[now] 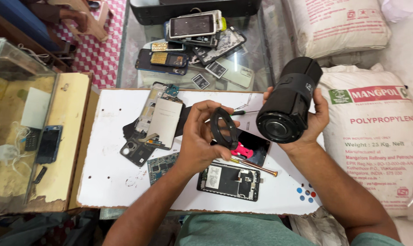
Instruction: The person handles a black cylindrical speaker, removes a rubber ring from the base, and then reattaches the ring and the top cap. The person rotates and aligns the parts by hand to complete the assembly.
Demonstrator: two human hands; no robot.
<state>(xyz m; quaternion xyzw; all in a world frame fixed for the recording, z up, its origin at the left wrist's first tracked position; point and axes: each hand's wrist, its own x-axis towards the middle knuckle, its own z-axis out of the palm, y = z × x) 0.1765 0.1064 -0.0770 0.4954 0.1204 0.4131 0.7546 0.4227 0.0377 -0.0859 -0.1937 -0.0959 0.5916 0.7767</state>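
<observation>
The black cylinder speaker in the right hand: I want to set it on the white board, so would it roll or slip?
The black cylinder speaker has a round body, so laid on its side on the white board it would probably roll. Its flat end suggests it would stand upright. The right hand wraps well round it, so it seems bulky, perhaps fairly heavy.

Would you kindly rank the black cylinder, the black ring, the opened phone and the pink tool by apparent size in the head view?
1. Black cylinder, in the right hand; it is raised, so nearness may flatter it.
2. Opened phone.
3. Black ring, in the left hand.
4. Pink tool, partly hidden.
</observation>
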